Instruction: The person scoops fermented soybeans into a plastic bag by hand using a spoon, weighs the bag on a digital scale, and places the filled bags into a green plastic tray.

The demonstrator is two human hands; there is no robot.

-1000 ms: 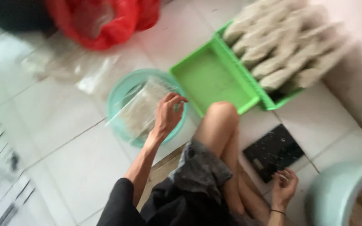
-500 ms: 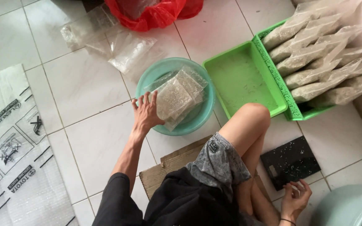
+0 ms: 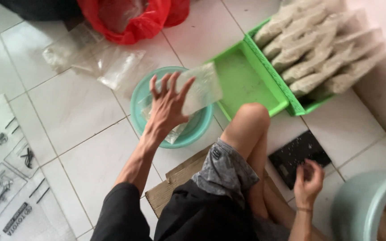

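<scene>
**Left hand lifts a filled packet over the basin**

Since half a second ago the left hand [image 3: 168, 105] has risen from the rim of the round teal plastic basin [image 3: 202, 127] and now has its fingers splayed wide, pressed against a clear plastic packet filled with pale contents [image 3: 200, 91]. That packet, which earlier lay flat in the basin, now stands tilted above the basin's far rim, towards the green tray. The hand is blurred by motion, so whether a thumb grips the packet from behind cannot be told; the fingers themselves are spread, not curled.

Head view: the basin sits on the white tiled floor [image 3: 81, 107] in front of the person's bent knee [image 3: 251, 118], with another clear packet [image 3: 175, 131] lying inside it. Just beyond the basin lies a shallow bright-green plastic tray [image 3: 242, 80], bare inside, and touching its right edge is a green slatted crate [image 3: 298, 105] stacked with filled clear packets [image 3: 313, 49]. Loose empty clear bags [image 3: 108, 62] lie on the floor to the far left, near a red plastic bag [image 3: 135, 22] at the top edge.

By the right leg, the right hand [image 3: 308, 178], loosely curled and holding nothing that can be seen, rests at the near edge of a flat black rectangular scale [image 3: 298, 156]. A pale green bucket [image 3: 362, 209] stands at the lower right corner.
</scene>
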